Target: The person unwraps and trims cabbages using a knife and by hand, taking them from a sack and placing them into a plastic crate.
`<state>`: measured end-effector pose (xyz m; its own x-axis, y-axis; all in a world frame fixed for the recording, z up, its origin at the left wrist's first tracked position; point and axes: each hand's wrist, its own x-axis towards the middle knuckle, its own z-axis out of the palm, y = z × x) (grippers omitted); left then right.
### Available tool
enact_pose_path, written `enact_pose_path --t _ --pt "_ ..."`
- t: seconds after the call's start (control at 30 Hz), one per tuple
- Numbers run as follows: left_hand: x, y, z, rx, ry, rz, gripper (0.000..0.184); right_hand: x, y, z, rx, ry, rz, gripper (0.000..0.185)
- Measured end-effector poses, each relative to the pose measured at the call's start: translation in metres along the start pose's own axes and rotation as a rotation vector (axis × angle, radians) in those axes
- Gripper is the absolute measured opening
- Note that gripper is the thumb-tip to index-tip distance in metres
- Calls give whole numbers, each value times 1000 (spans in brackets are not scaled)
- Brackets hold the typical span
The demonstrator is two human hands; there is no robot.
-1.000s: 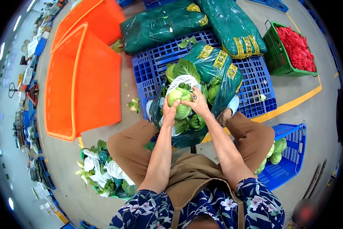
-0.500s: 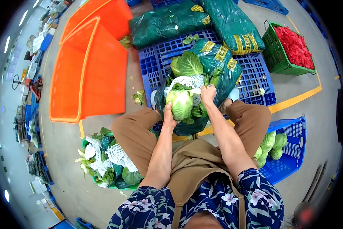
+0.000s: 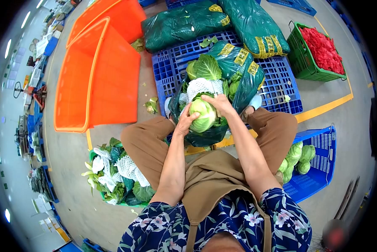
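Note:
Between my two hands is a pale green cabbage (image 3: 203, 116), above the open end of a dark green bag (image 3: 248, 94). My left hand (image 3: 184, 122) has its fingers wrapped round the cabbage's left side. At the top right of the cabbage, my right hand (image 3: 218, 103) holds it, with the thumb across its top. White foam netting (image 3: 202, 87) lies just beyond the cabbage, and large leaves (image 3: 207, 68) stand up behind the netting. More leafy heads show inside the bag on the right.
Full green bags (image 3: 184, 27) lie on a blue pallet (image 3: 165, 69). Orange bins (image 3: 115, 80) stand left, a leaf-and-netting basket (image 3: 123, 176) lower left. A blue crate (image 3: 322, 166) holds cabbages (image 3: 295, 155) at right; a green crate (image 3: 304, 69) holds red material.
The netting has slipped back off the cabbage. My right hand has moved from the netting at the right onto the cabbage, and the cabbage has shifted slightly right and turned.

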<state>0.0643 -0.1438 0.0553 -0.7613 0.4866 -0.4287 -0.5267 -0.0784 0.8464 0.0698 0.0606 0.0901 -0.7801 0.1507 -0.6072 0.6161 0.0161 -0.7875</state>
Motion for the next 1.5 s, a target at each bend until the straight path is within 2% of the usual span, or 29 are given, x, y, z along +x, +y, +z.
enact_pose_path --t 0.07,0.13,0.23,0.33,0.37,0.4,0.47,0.5,0.53,0.6,0.67,0.7,0.73,0.8,0.83,0.93,1.0,1.07,1.1,1.2,1.23,1.27,1.33,1.37,1.47,1.5 --pt "2 -2 -4 53 -17 9 96 24 17 -11 241 -185 98 57" --pt "-2 5 -3 93 -62 16 96 31 27 -12 458 -224 147 51" --pt "-8 10 2 48 -140 15 98 25 24 -19 556 -318 203 39" --pt "-9 8 2 -54 -136 15 94 5 -5 -24 305 -111 99 28" --pt "-8 9 2 -58 -104 19 95 39 22 -23 374 -65 95 23" --pt "-5 7 -1 -87 -130 44 95 20 1 -21 449 19 35 17" --pt "-2 1 -6 -215 -113 35 90 50 15 -26 625 132 37 12" --pt "-1 -5 -8 -272 -96 36 88 14 -21 -25 720 143 -36 9" --pt "0 -11 -9 -330 -78 37 85 11 -23 -25 715 129 -118 12" --pt "8 -26 -13 -374 -17 44 80 -3 -33 -15 810 63 -121 17" --pt "16 -41 -17 -348 74 50 75 -30 -40 8 490 139 -158 19" --pt "16 -44 -12 -360 149 26 69 -48 -44 21 485 100 -112 20" --pt "27 -63 -21 -448 131 59 63 -78 -58 34 531 67 -56 22" --pt "29 -69 -21 -559 66 160 57 -76 -33 56 534 39 -185 24" --pt "32 -67 -21 -638 -4 204 56 -73 -28 56 588 121 -199 24" --pt "13 -55 -27 -698 176 41 58 -56 -19 34 697 257 -215 25" --pt "12 -46 -28 -674 237 91 59 -31 -13 20 646 375 -189 26" --pt "20 -47 -36 -644 210 171 62 0 6 5 505 311 -140 25" --pt "20 -39 -36 -623 191 190 68 8 6 3 259 335 -62 28" --pt "8 -17 -27 -353 323 225 74 23 7 4 -240 292 -163 49" --pt "3 -7 -20 -306 325 273 79 18 -5 7 -217 194 -184 67" --pt "-2 2 -13 -237 304 285 80 13 -15 15 -152 171 -264 69" --pt "-8 15 -4 -98 256 307 80 8 -25 36 12 159 -411 47" --pt "-6 14 -4 9 267 296 81 1 -33 38 -32 97 -364 45" --pt "-7 15 0 150 232 332 82 14 -16 49 88 117 -395 38" --pt "-8 15 2 143 243 332 83 6 -16 54 146 235 -404 19"
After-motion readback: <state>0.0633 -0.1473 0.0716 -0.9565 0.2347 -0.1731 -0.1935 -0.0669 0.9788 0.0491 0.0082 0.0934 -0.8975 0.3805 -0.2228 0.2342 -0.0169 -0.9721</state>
